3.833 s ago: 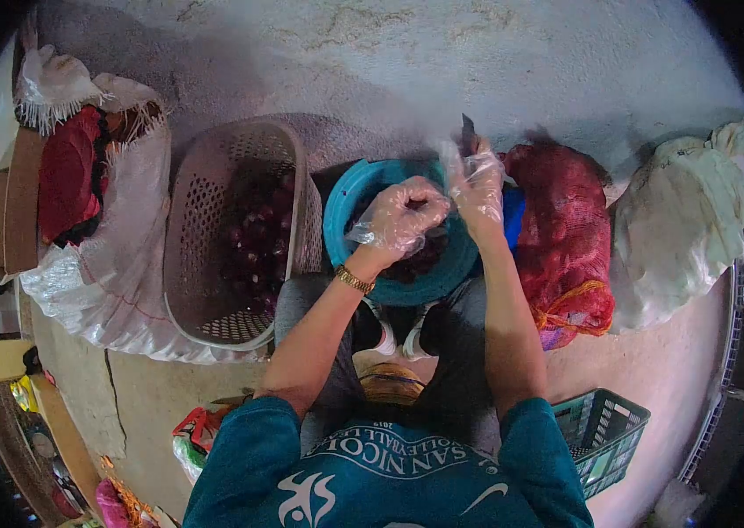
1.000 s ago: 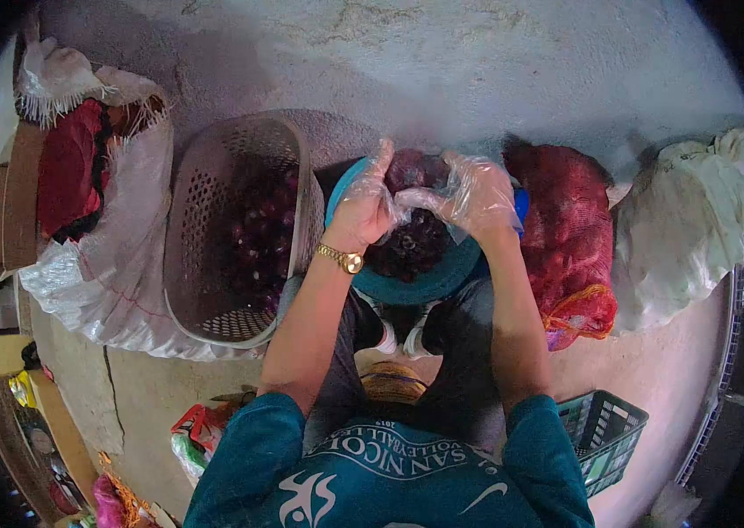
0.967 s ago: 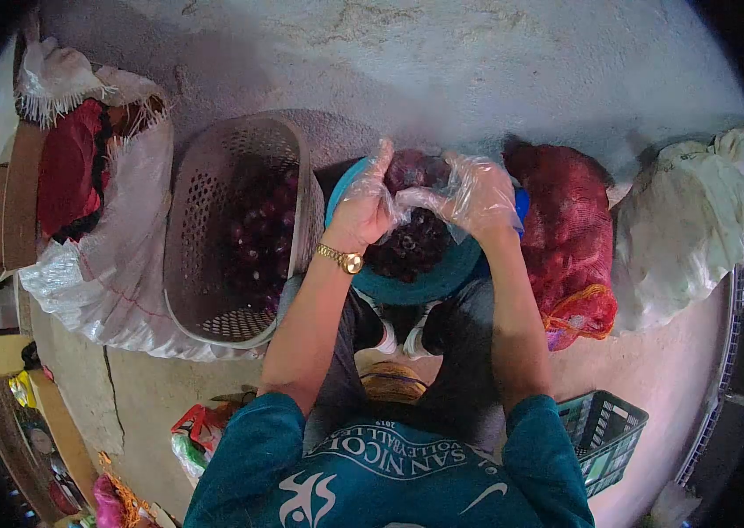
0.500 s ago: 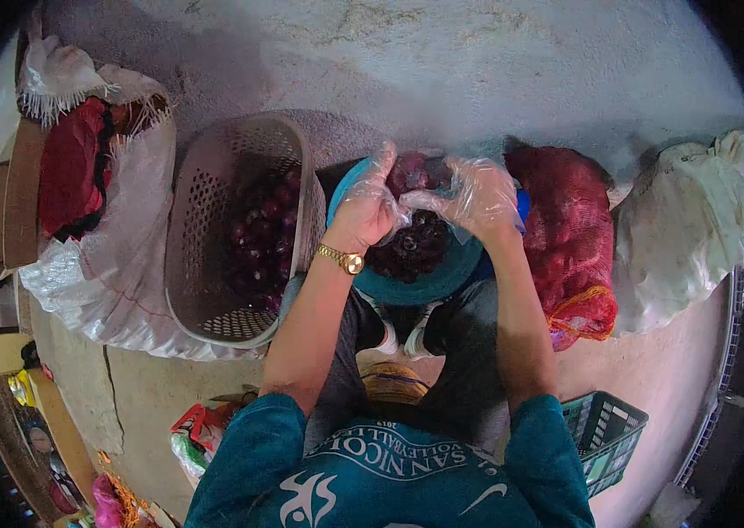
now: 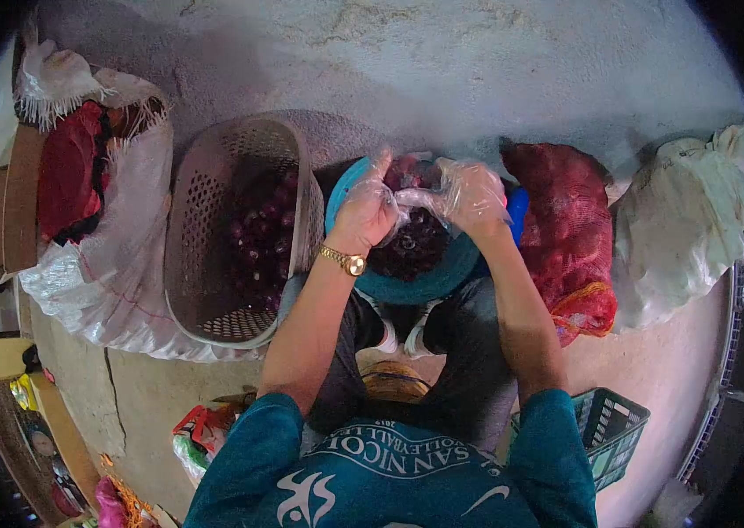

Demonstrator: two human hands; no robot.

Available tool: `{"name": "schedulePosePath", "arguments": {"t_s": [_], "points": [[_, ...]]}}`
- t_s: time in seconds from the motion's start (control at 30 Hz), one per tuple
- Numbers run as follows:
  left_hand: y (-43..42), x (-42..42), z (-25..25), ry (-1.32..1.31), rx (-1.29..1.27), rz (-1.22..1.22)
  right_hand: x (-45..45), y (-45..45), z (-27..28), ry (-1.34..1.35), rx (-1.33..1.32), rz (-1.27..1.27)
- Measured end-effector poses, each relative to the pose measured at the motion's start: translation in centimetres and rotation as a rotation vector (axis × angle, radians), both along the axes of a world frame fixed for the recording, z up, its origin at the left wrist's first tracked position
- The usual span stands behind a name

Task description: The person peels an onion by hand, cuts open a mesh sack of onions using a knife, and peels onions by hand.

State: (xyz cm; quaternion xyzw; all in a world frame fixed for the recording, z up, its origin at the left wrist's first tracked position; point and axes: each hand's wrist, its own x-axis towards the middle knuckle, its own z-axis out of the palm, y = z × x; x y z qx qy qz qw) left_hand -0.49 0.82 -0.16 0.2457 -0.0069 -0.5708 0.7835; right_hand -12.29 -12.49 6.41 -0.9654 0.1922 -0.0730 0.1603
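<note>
My left hand point(image 5: 367, 211), in a thin clear plastic glove, is over the left side of a teal basin point(image 5: 398, 290). Its thumb points up and the other fingers are curled in; what they grip, if anything, is unclear. My right hand point(image 5: 476, 195), gloved too, is over the basin's right side. The right thumb stretches left and meets the left fingers, while its other fingers bend apart from it. Reddish onions point(image 5: 409, 172) show behind the hands, and dark purple skins or pieces point(image 5: 407, 251) lie below them in the basin.
Left of the basin stands a tall perforated basket point(image 5: 200, 220) with red onions point(image 5: 262, 224). White woven sacks point(image 5: 130, 255) lie further left. To the right are a red mesh sack point(image 5: 566, 229) and a pale sack point(image 5: 680, 229). A green crate point(image 5: 610, 436) sits behind, right.
My right hand has turned slightly, and its fingers are more bent than before. My left hand stays nearly in place, with the two hands still meeting over the basin.
</note>
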Motion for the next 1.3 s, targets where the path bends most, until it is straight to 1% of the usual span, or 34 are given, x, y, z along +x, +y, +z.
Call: {"name": "schedulePosePath", "arguments": {"t_s": [0.07,0.1,0.17,0.2,0.27,0.3,0.37,0.4,0.43,0.47,0.5,0.57,0.6,0.67,0.7,0.77,0.83,0.9,0.97,1.0,1.07,1.1,1.17,1.2,1.27,1.3], "points": [[0.0,-0.4,-0.1,0.029,0.004,0.089,0.0,0.0,-0.4,0.018,0.003,-0.003],[-0.3,-0.4,-0.6,0.029,0.004,0.088,0.0,0.2,-0.2,0.033,0.003,-0.006],[-0.8,-0.2,-1.7,0.032,0.12,0.233,0.2,0.5,-0.4,0.048,0.002,-0.008],[-0.9,-0.4,-1.4,0.032,0.121,0.233,0.3,0.7,-0.7,0.029,-0.018,-0.004],[-1.0,-0.7,-0.8,0.043,0.123,0.351,0.4,0.8,-1.0,0.01,-0.038,0.0],[-0.9,-0.8,-0.9,0.044,0.124,0.349,0.3,0.8,-0.9,-0.002,-0.029,-0.018],[-0.4,-0.8,-0.8,0.059,-0.073,0.288,0.3,0.6,-0.4,-0.015,-0.02,-0.037],[-0.2,-0.7,0.2,0.059,-0.073,0.288,0.2,0.3,0.0,0.002,0.05,-0.022],[-0.1,-0.7,2.1,0.057,0.011,0.234,0.1,0.0,0.2,0.019,0.12,-0.007],[0.0,-0.8,3.5,0.058,0.094,0.18,0.0,-0.2,0.1,0.021,0.12,-0.006],[-0.1,-0.8,4.2,0.06,0.094,0.182,-0.1,-0.3,0.1,0.018,0.103,0.021],[-0.5,-0.7,5.0,-0.01,0.08,0.066,-0.1,-0.3,0.2,0.011,0.084,0.05],[-0.7,-0.6,4.3,-0.009,0.079,0.066,-0.1,0.1,0.6,-0.02,0.082,0.065],[-1.1,-0.5,2.5,-0.04,0.085,0.171,-0.2,0.8,1.3,-0.051,0.081,0.079],[-1.1,-0.5,2.5,-0.042,0.086,0.171,-0.2,1.0,1.7,-0.034,0.078,0.078],[-1.2,-0.8,2.5,0.036,0.085,0.261,0.0,1.4,1.9,-0.016,0.073,0.074],[-1.2,-0.7,1.6,0.044,0.09,0.298,0.2,1.8,2.1,0.038,0.018,0.059],[-0.9,-0.6,0.9,0.05,0.096,0.341,0.3,2.1,1.1,0.033,0.054,0.029],[-0.5,-0.7,0.2,0.049,-0.033,0.365,0.5,2.4,-0.2,0.029,0.091,0.002],[-0.5,-0.8,-0.2,0.05,-0.033,0.365,0.7,2.5,-0.8,0.023,0.083,-0.008],[-0.9,-1.3,-1.0,-0.063,-0.026,0.519,0.7,2.4,-1.5,0.017,0.074,-0.019],[-1.0,-1.5,-0.9,-0.063,-0.025,0.519,0.7,2.5,-1.6,-0.015,0.065,-0.037],[-1.2,-1.7,-0.7,-0.448,0.133,0.545,0.8,2.2,-1.6,-0.049,0.057,-0.052],[-0.8,-1.5,0.4,-0.45,0.134,0.548,0.8,1.5,-1.6,-0.042,0.016,-0.04],[-0.1,-1.0,3.3,0.054,-0.029,0.211,0.4,0.3,-1.3,-0.067,-0.018,0.011],[-0.2,-1.1,3.1,0.055,-0.028,0.209,0.3,0.5,-0.9,-0.066,-0.018,0.009]]}}
